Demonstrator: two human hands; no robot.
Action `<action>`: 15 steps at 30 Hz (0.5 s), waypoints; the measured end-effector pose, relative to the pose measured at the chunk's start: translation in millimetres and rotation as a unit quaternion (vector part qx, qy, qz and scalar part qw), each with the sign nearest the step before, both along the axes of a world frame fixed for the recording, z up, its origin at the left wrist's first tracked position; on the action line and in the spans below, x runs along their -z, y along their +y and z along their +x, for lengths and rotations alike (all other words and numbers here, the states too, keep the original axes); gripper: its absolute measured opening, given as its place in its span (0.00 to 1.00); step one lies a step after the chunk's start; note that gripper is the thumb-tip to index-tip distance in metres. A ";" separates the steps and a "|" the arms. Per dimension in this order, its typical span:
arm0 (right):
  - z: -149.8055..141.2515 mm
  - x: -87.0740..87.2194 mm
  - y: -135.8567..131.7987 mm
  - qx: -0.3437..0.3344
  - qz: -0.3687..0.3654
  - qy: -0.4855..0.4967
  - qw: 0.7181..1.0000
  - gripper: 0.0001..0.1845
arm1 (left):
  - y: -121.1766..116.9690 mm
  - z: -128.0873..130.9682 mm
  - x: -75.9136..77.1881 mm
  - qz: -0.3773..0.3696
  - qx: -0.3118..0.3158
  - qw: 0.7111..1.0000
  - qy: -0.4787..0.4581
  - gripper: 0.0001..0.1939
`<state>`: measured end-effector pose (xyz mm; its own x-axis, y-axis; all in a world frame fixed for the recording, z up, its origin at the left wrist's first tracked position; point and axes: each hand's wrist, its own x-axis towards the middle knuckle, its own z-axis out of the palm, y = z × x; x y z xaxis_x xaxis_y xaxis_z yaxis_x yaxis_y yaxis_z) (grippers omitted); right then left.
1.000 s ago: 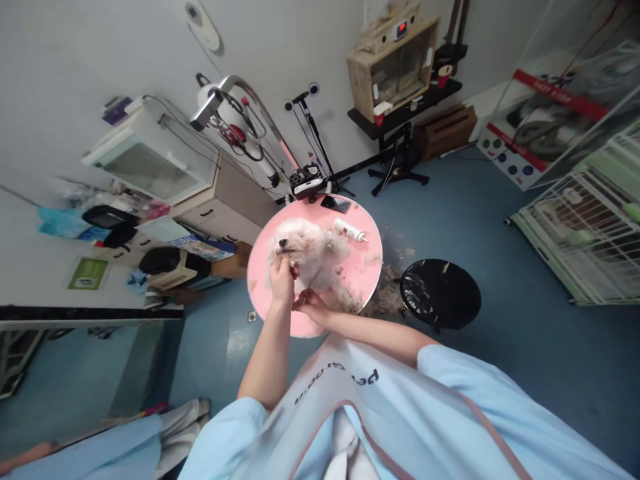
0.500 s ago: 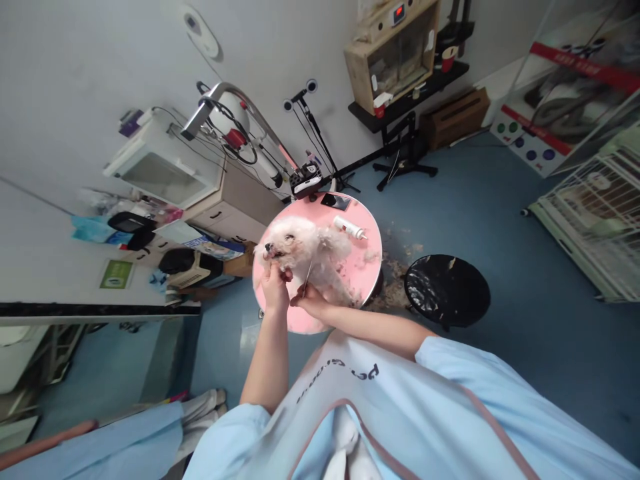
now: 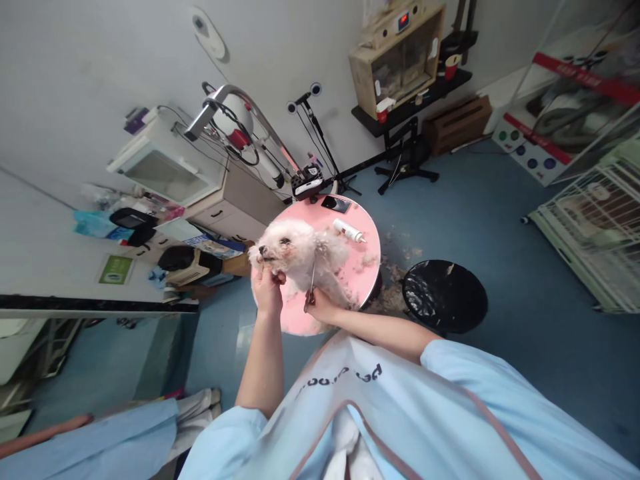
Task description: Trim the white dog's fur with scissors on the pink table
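Observation:
A fluffy white dog is on the round pink table, its head turned to the left. My left hand is closed under its muzzle, fingers on the chin. In my right hand I hold scissors by the handles, blades pointing up along the dog's neck and chest. Whether the blades are apart I cannot make out. Cut tufts of fur lie beside the dog. Further back on the tabletop are a white bottle with a nozzle and a dark phone.
A metal grooming arm rises behind the table. To the right stands a round black stool, with fur clippings on the floor between. Cabinets stand at the left, a wire cage at the far right. Another person's blue garment shows lower left.
My right hand has moved slightly right and down with the scissors, away from my left hand. The dog's head has shifted a little left, and its mouth now looks more closed.

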<state>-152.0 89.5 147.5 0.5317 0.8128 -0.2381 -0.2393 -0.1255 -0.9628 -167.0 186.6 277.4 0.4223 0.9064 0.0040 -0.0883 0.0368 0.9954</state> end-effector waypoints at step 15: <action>-27.0 -12.7 4.8 0.015 0.072 0.162 0.984 0.17 | -11.3 2.9 -2.4 0.013 0.022 0.999 0.040 0.12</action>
<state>-179.0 94.3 160.2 0.4706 0.8359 -0.2824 -0.5384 0.0185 -0.8425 -164.1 175.3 279.8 0.4607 0.8875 -0.0092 -0.0064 0.0137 0.9999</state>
